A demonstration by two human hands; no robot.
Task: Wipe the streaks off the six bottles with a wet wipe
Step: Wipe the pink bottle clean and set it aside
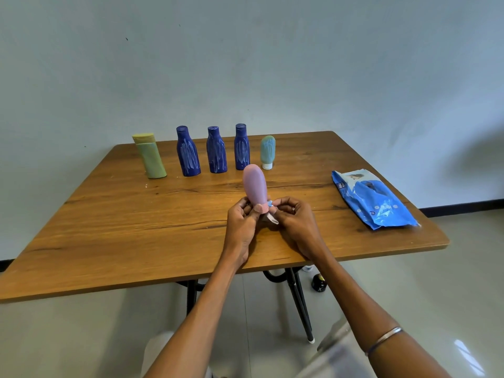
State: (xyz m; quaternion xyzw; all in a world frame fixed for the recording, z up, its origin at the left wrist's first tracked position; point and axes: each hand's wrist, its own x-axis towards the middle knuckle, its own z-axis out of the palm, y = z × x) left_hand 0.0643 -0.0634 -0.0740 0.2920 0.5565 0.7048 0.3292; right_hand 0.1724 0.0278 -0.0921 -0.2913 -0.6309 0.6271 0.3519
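A pink squeeze bottle (pixel 255 186) is held over the middle of the wooden table (pixel 122 214), its rounded end pointing away from me. My left hand (pixel 241 222) grips its neck end. My right hand (pixel 293 222) pinches a crumpled wet wipe (pixel 270 212) against the bottle's cap end. In a row at the back stand a green-yellow bottle (pixel 150 156), three dark blue bottles (pixel 188 152) (pixel 216 151) (pixel 242 148) with white streaks, and a small teal bottle (pixel 267 151) on its white cap, also streaked.
A blue pack of wet wipes (pixel 373 200) lies near the table's right edge. Under the table, by its black legs (pixel 300 301), a small dark object (pixel 319 283) sits on the tiled floor. A pale wall stands close behind the table.
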